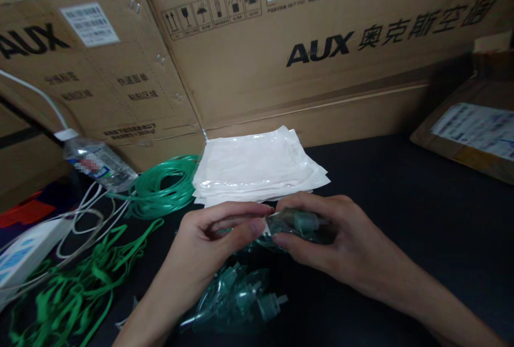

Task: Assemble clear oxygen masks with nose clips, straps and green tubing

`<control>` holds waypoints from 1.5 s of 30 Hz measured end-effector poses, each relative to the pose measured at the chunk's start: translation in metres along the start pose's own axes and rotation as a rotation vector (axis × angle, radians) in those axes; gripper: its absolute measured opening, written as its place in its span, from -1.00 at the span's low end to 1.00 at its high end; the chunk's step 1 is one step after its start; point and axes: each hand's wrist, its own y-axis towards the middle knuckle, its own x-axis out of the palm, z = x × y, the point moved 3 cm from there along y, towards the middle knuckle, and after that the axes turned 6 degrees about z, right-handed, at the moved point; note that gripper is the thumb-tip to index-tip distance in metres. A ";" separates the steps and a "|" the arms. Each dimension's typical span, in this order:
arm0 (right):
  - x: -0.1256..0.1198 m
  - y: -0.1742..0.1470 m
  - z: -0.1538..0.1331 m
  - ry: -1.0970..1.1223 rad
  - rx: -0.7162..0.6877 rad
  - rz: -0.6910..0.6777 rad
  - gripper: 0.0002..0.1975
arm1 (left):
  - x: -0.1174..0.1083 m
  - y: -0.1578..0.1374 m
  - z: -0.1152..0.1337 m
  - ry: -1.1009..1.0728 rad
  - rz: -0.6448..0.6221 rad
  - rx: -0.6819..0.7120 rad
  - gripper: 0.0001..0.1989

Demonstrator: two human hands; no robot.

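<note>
My left hand (228,226) and my right hand (327,229) meet at the middle of the view around a clear green oxygen mask (299,222). The left thumb and fingers pinch its left edge, at a small whitish strip. From the other side, my right fingers and thumb are closed on the mask's body, its pale connector pointing right. Part of the mask is hidden by my fingers. Just below my hands, more clear green masks (241,301) lie in a pile on the black table (373,175). Behind my hands is a stack of white plastic pouches (257,162).
At left lie coiled green tubing (164,189), tangled green elastic straps (86,277), white cables (86,210) and a white power strip (32,256). A plastic bottle (100,162) leans there. Large cardboard boxes (241,68) wall the back; another carton (469,117) stands right.
</note>
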 end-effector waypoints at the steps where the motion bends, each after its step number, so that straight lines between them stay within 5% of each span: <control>1: 0.000 0.000 0.000 0.000 -0.017 -0.007 -0.88 | 0.000 0.000 0.000 -0.005 0.006 0.001 -0.89; 7: -0.003 0.001 0.002 -0.034 -0.077 -0.008 -0.80 | 0.001 -0.001 0.001 0.016 0.036 0.023 -0.84; 13: -0.002 -0.003 -0.001 -0.089 -0.206 0.105 -0.76 | -0.004 -0.005 0.005 0.136 0.211 0.106 -0.79; 22: 0.004 -0.004 0.001 -0.125 -0.400 0.171 -0.60 | 0.004 -0.003 0.008 -0.001 0.120 -0.081 -0.71; 30: 0.008 -0.007 0.003 -0.036 -0.370 0.125 -0.57 | 0.002 -0.004 0.004 -0.082 0.067 -0.017 -0.76; 35: 0.010 -0.007 0.002 0.123 -0.157 0.090 -0.77 | 0.000 -0.002 0.000 -0.127 0.015 0.025 -0.85; 40: 0.011 -0.004 0.013 0.500 0.290 0.018 -0.59 | 0.000 -0.002 -0.001 -0.091 -0.022 0.112 -0.88; 45: 0.012 -0.007 0.015 0.741 0.459 -0.084 -0.69 | 0.002 -0.005 0.001 -0.076 -0.047 0.141 -0.94</control>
